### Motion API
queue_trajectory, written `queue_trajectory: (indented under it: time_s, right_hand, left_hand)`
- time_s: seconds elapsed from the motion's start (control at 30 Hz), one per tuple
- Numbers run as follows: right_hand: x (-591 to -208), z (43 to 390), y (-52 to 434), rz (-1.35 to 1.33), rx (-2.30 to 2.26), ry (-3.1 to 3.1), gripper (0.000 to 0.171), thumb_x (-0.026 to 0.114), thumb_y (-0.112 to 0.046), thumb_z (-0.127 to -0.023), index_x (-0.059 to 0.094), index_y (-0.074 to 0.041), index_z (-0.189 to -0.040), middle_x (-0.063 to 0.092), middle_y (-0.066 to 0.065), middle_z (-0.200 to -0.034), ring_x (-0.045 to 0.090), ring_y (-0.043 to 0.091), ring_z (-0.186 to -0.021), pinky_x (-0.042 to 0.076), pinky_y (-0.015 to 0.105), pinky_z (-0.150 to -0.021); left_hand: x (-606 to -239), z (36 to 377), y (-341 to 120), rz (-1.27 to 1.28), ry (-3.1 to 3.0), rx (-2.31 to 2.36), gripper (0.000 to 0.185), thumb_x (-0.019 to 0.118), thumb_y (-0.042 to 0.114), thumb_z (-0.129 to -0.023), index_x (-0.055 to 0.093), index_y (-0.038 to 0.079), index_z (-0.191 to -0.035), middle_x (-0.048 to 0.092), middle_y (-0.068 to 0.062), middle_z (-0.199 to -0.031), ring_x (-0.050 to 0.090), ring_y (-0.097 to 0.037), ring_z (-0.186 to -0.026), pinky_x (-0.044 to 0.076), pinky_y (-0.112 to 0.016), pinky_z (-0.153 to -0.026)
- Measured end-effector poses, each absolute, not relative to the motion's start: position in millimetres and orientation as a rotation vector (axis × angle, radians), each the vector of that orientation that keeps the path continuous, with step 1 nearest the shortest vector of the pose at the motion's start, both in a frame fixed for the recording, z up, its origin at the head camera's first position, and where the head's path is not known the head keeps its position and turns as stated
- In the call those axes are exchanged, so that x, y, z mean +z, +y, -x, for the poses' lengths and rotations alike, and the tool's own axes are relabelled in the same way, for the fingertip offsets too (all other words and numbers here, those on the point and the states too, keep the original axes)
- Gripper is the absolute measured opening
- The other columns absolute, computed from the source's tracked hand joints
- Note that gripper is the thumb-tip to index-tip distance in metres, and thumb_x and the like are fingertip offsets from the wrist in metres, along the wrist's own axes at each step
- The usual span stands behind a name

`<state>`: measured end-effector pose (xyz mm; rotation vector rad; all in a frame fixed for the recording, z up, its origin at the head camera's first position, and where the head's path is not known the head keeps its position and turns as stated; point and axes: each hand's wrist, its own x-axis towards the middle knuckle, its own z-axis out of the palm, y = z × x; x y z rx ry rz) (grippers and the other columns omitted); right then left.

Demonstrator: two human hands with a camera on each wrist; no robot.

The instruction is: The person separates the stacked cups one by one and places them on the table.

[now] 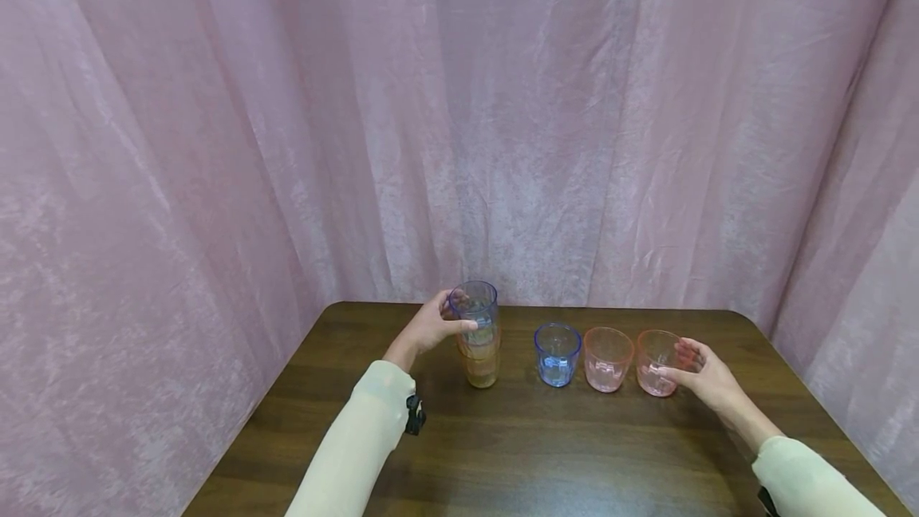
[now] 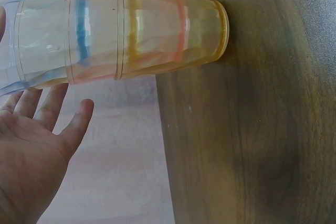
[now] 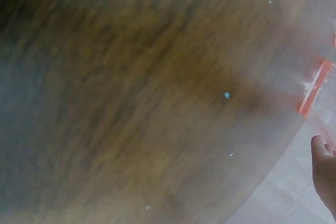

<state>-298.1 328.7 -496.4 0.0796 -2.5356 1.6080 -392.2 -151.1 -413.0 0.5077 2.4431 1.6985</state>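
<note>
A stack of nested clear tumblers [image 1: 479, 357] stands upright, with a blue-rimmed tumbler [image 1: 481, 305] on top, an orange-pink band in the middle and a yellow base. My left hand [image 1: 431, 325] holds the top tumbler, thumb across its front and fingers behind. In the left wrist view the stack [image 2: 157, 30] lies sideways, its yellow base on the table. At the row's right end, my right hand [image 1: 711, 377] grips a pink tumbler [image 1: 655, 369], thumb in front and fingers round its right side. Only its edge [image 3: 315, 87] shows in the right wrist view.
Between the stack and the held pink tumbler stand a blue tumbler [image 1: 557, 357] and another pink tumbler [image 1: 607, 361], side by side. All stand on a dark wooden table [image 1: 531, 453]. A pink curtain [image 1: 517, 142] hangs behind its far edge.
</note>
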Motion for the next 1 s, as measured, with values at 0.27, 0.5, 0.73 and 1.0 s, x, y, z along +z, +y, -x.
queue_trajectory:
  time_s: [0.27,0.5,0.73,1.0]
  right_hand:
    - [-496,297,331,-0.106,1.609,-2.58,0.088,0.072,-0.012,-0.091,0.012,0.019,-0.147,0.031,0.043,-0.144,0.036,0.054,-0.129,0.041,0.008,-0.078]
    - [-490,293,335,-0.092,1.627,-2.595,0.091,0.071,-0.02,-0.093,0.009,0.014,-0.15,0.028,0.041,-0.147,0.035,0.053,-0.132,0.04,0.008,-0.079]
    - [-474,293,339,-0.09,1.559,-2.659,0.093,0.067,-0.028,-0.097,0.003,0.011,-0.153,0.025,0.038,-0.151,0.032,0.053,-0.135,0.046,0.037,-0.099]
    - [-450,291,339,-0.113,1.595,-2.643,0.094,0.063,-0.033,-0.099,-0.001,0.007,-0.154,0.017,0.037,-0.154,0.023,0.055,-0.138,0.027,0.069,-0.105]
  left_hand:
    - [-415,393,-151,-0.523,2.41,1.711,0.076,0.079,0.018,-0.087,0.038,0.002,-0.148,0.045,-0.016,-0.15,0.035,-0.036,-0.142,0.033,-0.052,-0.112]
    - [-396,380,-150,-0.545,2.366,1.692,0.078,0.077,0.015,-0.088,0.033,-0.005,-0.149,0.042,-0.022,-0.15,0.034,-0.04,-0.141,0.034,-0.053,-0.111]
    - [-386,369,-151,-0.519,2.336,1.715,0.083,0.078,0.015,-0.088,0.029,-0.003,-0.152,0.039,-0.024,-0.152,0.035,-0.04,-0.14,0.035,-0.051,-0.111]
    - [-413,390,-150,-0.519,2.339,1.744,0.087,0.078,0.018,-0.087,0.026,-0.001,-0.154,0.04,-0.025,-0.15,0.038,-0.039,-0.139,0.035,-0.052,-0.11]
